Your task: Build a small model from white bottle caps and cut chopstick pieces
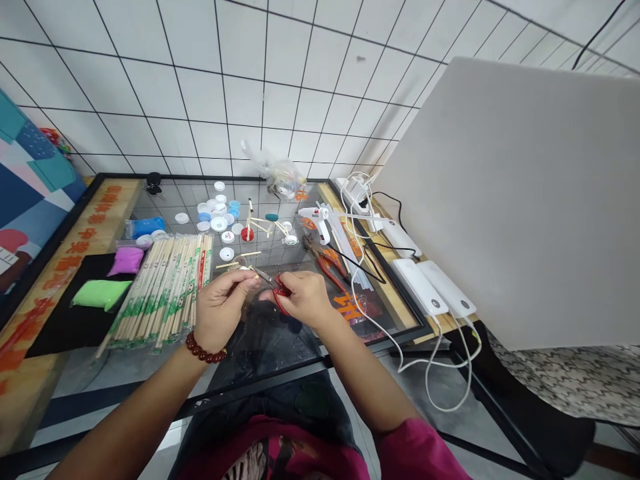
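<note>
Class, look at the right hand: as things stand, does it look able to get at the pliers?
Probably yes: the pliers lie just beyond the right hand, with nothing seen in between. That hand is holding red-handled scissors, though, so it would likely have to put them down first.

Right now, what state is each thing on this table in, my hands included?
Left hand: pinching a small pale piece
Right hand: gripping red-handled scissors
Scissors: held, blade opening unclear
Pliers: lying down, handles spread
Glue gun: lying down, heat unclear
Chopsticks: wrapped, side by side
Clear bag: crumpled
Green packet: lying on black cloth
</note>
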`<act>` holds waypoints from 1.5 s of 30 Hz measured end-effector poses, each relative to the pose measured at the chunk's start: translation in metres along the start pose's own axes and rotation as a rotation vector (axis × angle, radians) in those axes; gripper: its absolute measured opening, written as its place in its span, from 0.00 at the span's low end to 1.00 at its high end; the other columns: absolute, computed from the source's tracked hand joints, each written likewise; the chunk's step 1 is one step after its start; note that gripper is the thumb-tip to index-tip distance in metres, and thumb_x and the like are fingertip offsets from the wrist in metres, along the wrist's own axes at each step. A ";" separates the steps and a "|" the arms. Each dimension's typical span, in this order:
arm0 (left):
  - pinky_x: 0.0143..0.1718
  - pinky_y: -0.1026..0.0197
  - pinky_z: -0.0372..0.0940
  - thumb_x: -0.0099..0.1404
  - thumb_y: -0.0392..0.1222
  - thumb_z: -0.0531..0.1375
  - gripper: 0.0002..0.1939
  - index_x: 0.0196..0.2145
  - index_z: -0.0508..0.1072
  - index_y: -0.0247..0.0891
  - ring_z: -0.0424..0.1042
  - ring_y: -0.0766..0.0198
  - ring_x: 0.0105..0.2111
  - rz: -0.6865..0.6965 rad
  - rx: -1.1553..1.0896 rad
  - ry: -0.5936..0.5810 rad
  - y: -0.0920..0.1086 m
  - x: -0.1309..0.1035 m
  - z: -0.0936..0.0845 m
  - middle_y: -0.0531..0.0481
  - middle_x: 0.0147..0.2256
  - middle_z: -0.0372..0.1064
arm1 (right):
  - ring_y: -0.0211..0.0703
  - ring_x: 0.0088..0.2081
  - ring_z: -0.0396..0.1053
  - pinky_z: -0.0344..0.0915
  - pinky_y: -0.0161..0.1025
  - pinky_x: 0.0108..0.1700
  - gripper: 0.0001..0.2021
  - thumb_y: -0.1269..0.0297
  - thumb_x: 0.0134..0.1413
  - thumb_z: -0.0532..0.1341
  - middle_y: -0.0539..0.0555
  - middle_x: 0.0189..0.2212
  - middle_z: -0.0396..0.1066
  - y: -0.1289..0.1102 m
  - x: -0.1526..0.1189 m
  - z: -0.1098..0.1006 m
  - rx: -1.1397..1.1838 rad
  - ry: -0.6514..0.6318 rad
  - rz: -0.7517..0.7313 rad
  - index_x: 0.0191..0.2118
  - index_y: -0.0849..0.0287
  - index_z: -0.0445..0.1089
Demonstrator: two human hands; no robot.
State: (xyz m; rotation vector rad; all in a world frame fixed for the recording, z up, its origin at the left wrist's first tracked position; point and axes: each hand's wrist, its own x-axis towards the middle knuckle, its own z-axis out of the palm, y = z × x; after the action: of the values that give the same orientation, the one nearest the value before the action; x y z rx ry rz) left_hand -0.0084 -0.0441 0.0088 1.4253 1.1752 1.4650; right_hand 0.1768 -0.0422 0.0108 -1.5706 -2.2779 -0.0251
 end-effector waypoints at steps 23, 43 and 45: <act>0.35 0.58 0.70 0.51 0.45 0.73 0.21 0.34 0.66 0.39 0.75 0.65 0.29 -0.297 -0.490 0.219 0.015 0.024 -0.005 0.53 0.29 0.76 | 0.54 0.49 0.73 0.63 0.42 0.48 0.16 0.58 0.64 0.58 0.64 0.47 0.76 0.030 0.008 -0.015 -0.169 -0.266 0.476 0.51 0.63 0.72; 0.31 0.63 0.69 0.42 0.48 0.77 0.22 0.29 0.74 0.35 0.71 0.69 0.24 -0.207 -0.539 0.320 0.005 0.029 -0.005 0.55 0.23 0.71 | 0.54 0.50 0.72 0.63 0.43 0.51 0.17 0.57 0.63 0.58 0.63 0.47 0.74 0.032 0.007 -0.011 -0.189 -0.279 0.474 0.50 0.62 0.76; 0.34 0.61 0.71 0.42 0.47 0.77 0.22 0.28 0.74 0.35 0.73 0.68 0.25 -0.217 -0.551 0.310 0.006 0.029 -0.005 0.54 0.24 0.72 | 0.54 0.49 0.72 0.64 0.42 0.51 0.18 0.57 0.63 0.59 0.63 0.46 0.74 0.032 0.007 -0.010 -0.178 -0.265 0.472 0.50 0.62 0.76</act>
State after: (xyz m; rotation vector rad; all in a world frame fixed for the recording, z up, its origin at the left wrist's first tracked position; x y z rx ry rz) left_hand -0.0152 -0.0189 0.0235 0.6953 0.9601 1.7180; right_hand 0.2070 -0.0259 0.0164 -2.2905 -2.0702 0.1130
